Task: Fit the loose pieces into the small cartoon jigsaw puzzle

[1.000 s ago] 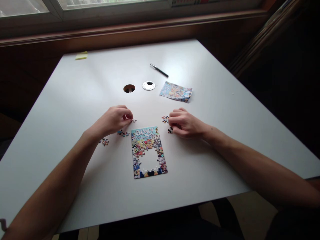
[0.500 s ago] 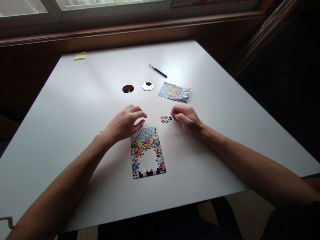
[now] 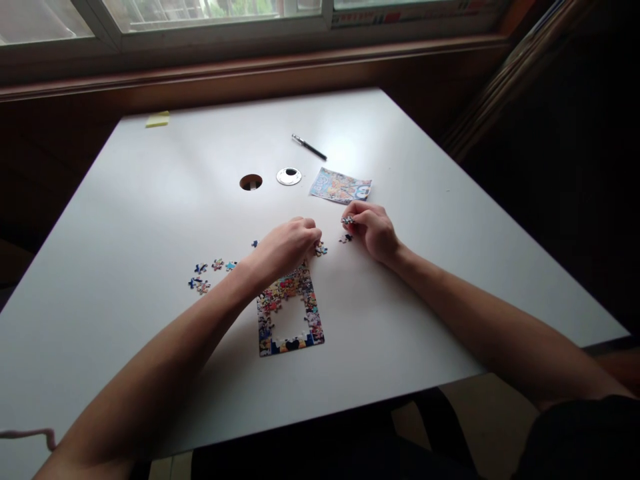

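A partly filled jigsaw puzzle (image 3: pixel 316 327) lies upright before me, with a white gap in its middle and lower part. My left hand (image 3: pixel 287 245) reaches over its top edge, fingers curled down and closed on puzzle pieces (image 3: pixel 321 249) at the table surface; the fingertips are partly hidden. Just right of there, my right hand (image 3: pixel 375 232) pinches a small puzzle piece (image 3: pixel 348 220) between thumb and fingers, slightly above the table. Below that pinch a dark loose piece (image 3: pixel 345 238) rests on the table.
Several loose pieces (image 3: pixel 201 269) lie left of my left forearm, and a blue one (image 3: pixel 255 244) near the wrist. Farther back are a picture sheet (image 3: pixel 341 185), a pen (image 3: pixel 309 147), a round metal cover (image 3: pixel 289 176), a cable hole (image 3: pixel 251 182) and yellow sticky notes (image 3: pixel 158 119).
My left hand has moved right, from open above the puzzle to closed at the loose pieces. My right hand has turned and raised a piece. Loose pieces at the left now show.
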Available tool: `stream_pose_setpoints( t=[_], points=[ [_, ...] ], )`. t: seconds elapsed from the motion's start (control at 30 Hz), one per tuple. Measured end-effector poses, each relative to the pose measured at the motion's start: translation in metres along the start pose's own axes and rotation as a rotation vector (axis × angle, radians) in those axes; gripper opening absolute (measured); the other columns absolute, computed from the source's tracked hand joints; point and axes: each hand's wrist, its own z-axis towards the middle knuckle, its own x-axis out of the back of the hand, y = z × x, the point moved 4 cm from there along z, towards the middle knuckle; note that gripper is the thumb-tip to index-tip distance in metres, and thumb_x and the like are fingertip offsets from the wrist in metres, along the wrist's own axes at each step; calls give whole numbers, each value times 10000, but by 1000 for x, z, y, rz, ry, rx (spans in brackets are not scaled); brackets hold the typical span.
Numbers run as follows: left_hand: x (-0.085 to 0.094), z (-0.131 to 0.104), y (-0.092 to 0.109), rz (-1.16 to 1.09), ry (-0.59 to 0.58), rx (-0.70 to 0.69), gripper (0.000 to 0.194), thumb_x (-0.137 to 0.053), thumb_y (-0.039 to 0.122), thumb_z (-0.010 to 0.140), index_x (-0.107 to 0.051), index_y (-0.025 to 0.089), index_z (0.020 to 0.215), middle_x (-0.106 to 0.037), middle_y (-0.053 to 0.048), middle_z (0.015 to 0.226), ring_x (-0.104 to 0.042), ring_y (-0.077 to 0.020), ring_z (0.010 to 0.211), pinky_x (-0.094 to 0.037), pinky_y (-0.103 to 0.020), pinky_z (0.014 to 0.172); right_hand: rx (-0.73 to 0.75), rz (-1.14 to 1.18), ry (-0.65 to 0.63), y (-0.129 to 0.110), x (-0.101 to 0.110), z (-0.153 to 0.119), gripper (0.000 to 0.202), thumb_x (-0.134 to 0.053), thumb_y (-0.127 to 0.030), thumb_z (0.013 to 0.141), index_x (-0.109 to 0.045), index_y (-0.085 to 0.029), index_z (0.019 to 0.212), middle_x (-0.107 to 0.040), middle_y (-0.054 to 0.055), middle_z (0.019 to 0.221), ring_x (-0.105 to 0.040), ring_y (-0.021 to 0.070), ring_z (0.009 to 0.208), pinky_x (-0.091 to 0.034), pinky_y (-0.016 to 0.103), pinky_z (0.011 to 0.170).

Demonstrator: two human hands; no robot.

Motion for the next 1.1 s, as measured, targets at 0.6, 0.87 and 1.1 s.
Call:
stream_pose_setpoints(
  t=[0.6, 0.87, 1.1],
  points=[
    [-4, 7, -12, -281, -53, 30, 163, -588, 91, 838, -740, 150, 833, -658, -62, 927, -575, -107, 698, -466, -260, 685, -16, 139, 32, 5, 1, 4, 71, -495, -189, 659, -515, -195, 590, -477, 5, 529, -392, 129, 519, -277, 276, 513],
    [-2, 8, -9, -158, -46, 23, 181, -523, 101, 884, -700, 139, 900, -659, -75, 927, -578, -127, 735, -455, -271, 696, -13, 113, 30, 6, 2, 4, 73, -498, -197, 670, -511, -196, 598, -479, 2, 527, -384, 129, 512, -281, 275, 509],
    [-3, 11, -12, -73, -111, 111, 161, -539, 138, 868, -628, 119, 1001, -627, -120, 1029, -577, -175, 827, -467, -293, 732, -14, 147, 27, 6, 2, 5, 75, -500, -188, 667, -511, -195, 593, -474, -4, 521, -385, 124, 510, -275, 273, 509]
  ],
)
